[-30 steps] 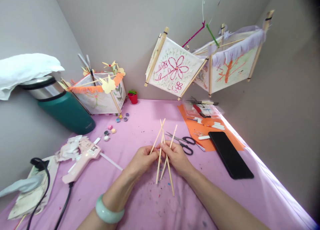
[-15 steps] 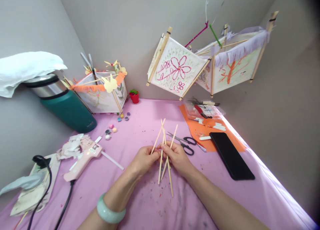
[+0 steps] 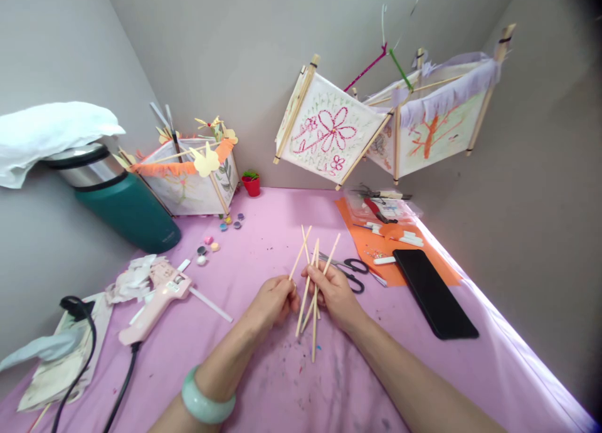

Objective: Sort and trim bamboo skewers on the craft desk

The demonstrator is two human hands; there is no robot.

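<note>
Slim pale wooden sticks (image 3: 314, 339) fan out from my right hand (image 3: 335, 290), pinched between thumb and fingers and crossing one another. A single wooden stick (image 3: 300, 252) slants up from my left hand (image 3: 278, 296), where thumb and forefinger grip its lower end. The two hands are close together but apart, above the pink cloth (image 3: 268, 383). Just behind my right hand lies a pair of black-handled scissors (image 3: 356, 266), partly hidden by it. A pale green bangle (image 3: 207, 400) circles my left wrist.
At left are a pink glue gun (image 3: 157, 304), its cord, and a teal bottle (image 3: 136, 210). A painted lantern (image 3: 192, 188) stands behind, with paint pots nearby. Two lanterns (image 3: 324, 128) hang at back right. A black phone (image 3: 435, 295) overlaps an orange sheet (image 3: 348, 216).
My left hand has drawn slightly left and down, away from my right hand, with one stick in it. The sticks in my right hand have shifted and tilted.
</note>
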